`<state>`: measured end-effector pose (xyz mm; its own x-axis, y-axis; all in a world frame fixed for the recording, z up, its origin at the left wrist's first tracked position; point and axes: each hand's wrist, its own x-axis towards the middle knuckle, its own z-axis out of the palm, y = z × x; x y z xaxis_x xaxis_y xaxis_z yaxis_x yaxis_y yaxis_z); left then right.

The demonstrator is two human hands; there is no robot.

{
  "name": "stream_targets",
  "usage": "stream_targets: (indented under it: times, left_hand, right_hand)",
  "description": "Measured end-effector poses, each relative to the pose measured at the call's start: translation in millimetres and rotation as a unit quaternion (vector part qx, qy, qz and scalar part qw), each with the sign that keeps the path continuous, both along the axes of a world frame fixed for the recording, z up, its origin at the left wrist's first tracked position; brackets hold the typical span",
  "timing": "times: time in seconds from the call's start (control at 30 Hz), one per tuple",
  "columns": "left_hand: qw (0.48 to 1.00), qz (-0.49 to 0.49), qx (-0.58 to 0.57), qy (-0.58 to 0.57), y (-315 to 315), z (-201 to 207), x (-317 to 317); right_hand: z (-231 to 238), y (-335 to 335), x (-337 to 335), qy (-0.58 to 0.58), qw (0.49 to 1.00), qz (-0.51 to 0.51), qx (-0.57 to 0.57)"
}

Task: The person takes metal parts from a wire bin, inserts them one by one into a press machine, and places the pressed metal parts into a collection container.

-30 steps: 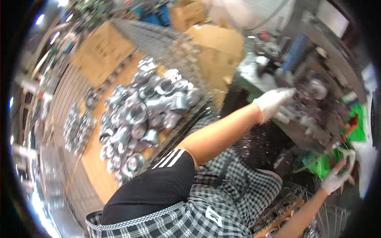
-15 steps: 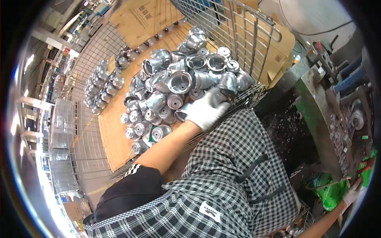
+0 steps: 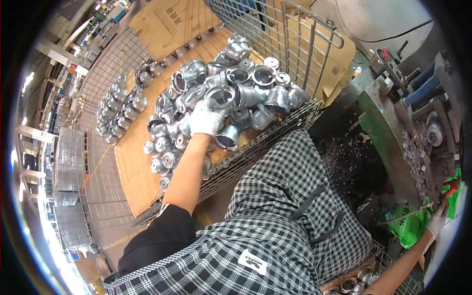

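1. Near the middle of the frame, a gloved left hand [image 3: 205, 120] is resting against an open metal cup [image 3: 221, 96], its fingers bending at the rim, apparently because the rim is offering the easiest hold; whether they are gripping or merely touching, one cannot tell.

2. Around it, a heap of cups [image 3: 278, 100] is lying at all angles, mouths up, sideways and down, seemingly piled loosely to keep many within arm's reach.

3. Beneath the heap, cardboard [image 3: 132, 179] is covering the base of a wire basket [image 3: 314, 59], probably sparing the metal from scratches and stopping pieces from catching in the mesh.

4. At left, more cups [image 3: 119, 115] are standing in close rows, likely so that they are taking less room.

5. At the right edge, a gloved right hand [image 3: 436, 222] is hanging beside a green bag [image 3: 410, 228], near a red object [image 3: 451, 188]; its finger state is too small to tell.

6. Between the hands, a checked apron [image 3: 275, 236] is covering the wearer's front and legs, presumably against dirt from the scrap-strewn machine [image 3: 378, 128] at right.
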<state>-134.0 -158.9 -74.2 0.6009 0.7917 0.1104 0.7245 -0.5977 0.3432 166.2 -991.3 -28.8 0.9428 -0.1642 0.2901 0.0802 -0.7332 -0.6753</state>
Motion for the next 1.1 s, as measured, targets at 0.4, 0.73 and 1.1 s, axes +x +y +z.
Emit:
stream_targets:
  times: [0.4,0.73,1.1]
  left_hand:
    - [0.398,-0.195,-0.760,-0.476,-100.0,39.3,67.0]
    - [0.416,-0.156,-0.828,-0.341,-195.1,38.5,130.6]
    - [0.441,-0.205,-0.816,-0.312,-189.0,11.8,81.1]
  right_hand:
    - [34.4,99.8,-156.4,0.077,0.995,-0.062,0.024]
    - [-10.7,257.7,-109.7,0.183,0.667,0.115,0.713]
    - [14.8,303.5,30.3,-0.013,0.455,0.110,0.884]
